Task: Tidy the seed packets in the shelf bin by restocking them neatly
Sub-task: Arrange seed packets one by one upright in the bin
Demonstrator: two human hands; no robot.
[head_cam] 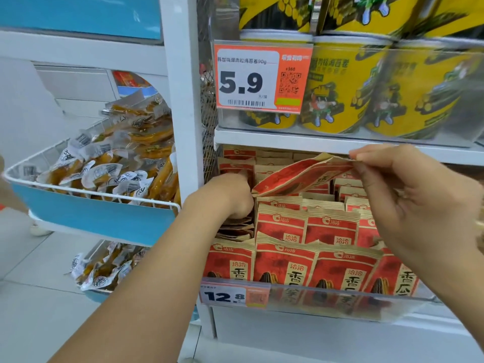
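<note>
Head cam, only view: person's standing at a white store shelf, both arms reaching into the shelf bin w/ the clear plastic front lip, which is holding rows of red-and-tan sunflower seed packets standing upright, fronts facing out. Right hand is pinching the top edge of one lifted seed packet btwn thumb and fingertips, other fingers loosely curled; that packet's hanging tilted, nearly flat, above the back rows and just under the upper shelf edge, its low corner near the left hand. Left hand is reaching down into the gap at the bin's left side, fingers curled and buried among the packets; can't tell what, if anything, it's gripping. Below that hand some packets are lying flat in a stack rather than standing. A 12.8 price tag is clipped to the bin's front lip at left. On the shelf above, yellow snack tubs are sitting behind a clear guard, w/ an orange 5.9 price tag in front. To the left, a blue-and-white wire basket is holding clear-wrapped yellow-brown snack packs; a second basket lower down is holding more of the same.
</note>
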